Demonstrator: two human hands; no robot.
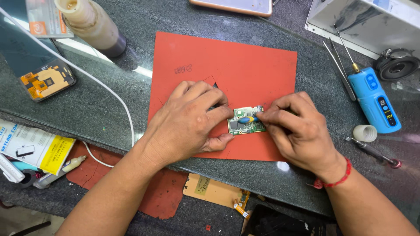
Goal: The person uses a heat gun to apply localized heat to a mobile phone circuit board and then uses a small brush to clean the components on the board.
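A small green circuit board (pixel 245 126) lies on an orange-red mat (pixel 245 65) on a dark stone counter. My left hand (pixel 188 120) rests on the mat and pins the board's left edge with its fingertips and thumb. My right hand (pixel 297 131) pinches a short tool with a blue and yellow tip (pixel 248 119). The tip lies across the top of the board. A red thread band circles my right wrist.
A blue powered hand tool (pixel 374 100) and tweezers (pixel 339 70) lie to the right, with a white cap (pixel 365 133) and a screwdriver (pixel 372 150). A bottle (pixel 94 26), a phone part (pixel 46 81) and a white cable (pixel 87 74) sit to the left. A white box (pixel 363 22) stands back right.
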